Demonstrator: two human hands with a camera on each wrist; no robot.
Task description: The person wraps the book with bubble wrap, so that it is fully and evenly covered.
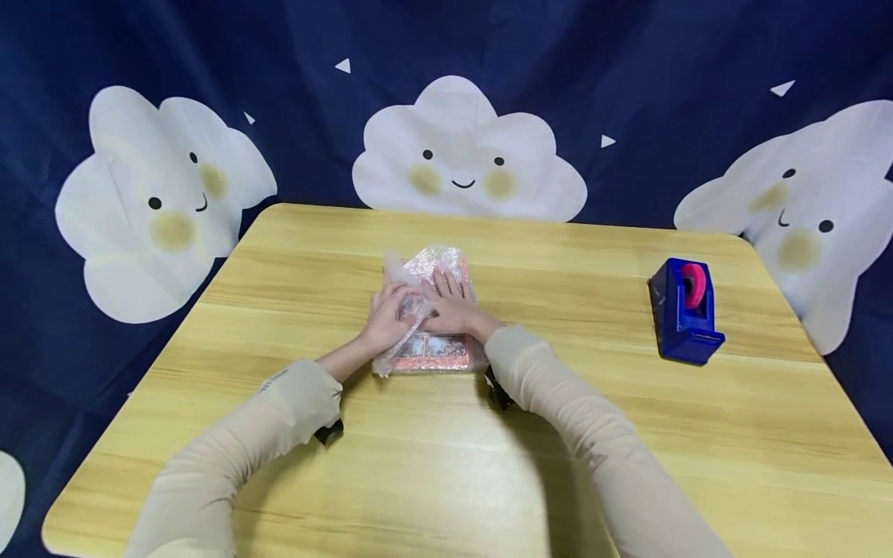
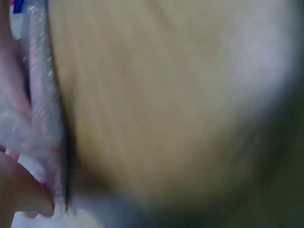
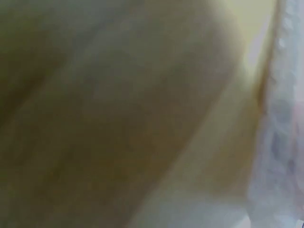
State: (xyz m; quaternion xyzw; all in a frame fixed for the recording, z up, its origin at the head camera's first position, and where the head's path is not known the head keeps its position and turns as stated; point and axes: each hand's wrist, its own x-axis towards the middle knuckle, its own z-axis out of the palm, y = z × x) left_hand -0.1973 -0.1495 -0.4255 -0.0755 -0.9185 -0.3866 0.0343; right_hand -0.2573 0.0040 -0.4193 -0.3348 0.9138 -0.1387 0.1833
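Note:
A flat red rectangular item with picture panels (image 1: 446, 346) lies on the table inside clear bubble wrap (image 1: 441, 258). My left hand (image 1: 386, 316) is at the left side of this bundle and grips a raised fold of the wrap, fingers bent over it. On top, my right hand (image 1: 452, 310) presses the wrap down with its fingers spread and straight. In the left wrist view the bundle's wrapped edge (image 2: 47, 104) runs along the left, with a left-hand digit (image 2: 28, 190) against it. Only the bubble wrap's edge (image 3: 280, 142) shows in the blurred right wrist view.
A blue tape dispenser (image 1: 680, 325) with a pink-red tape roll (image 1: 694, 285) stands at the right of the wooden table (image 1: 314, 256). Behind the table's far edge hangs a dark blue curtain (image 1: 300, 77) printed with white clouds.

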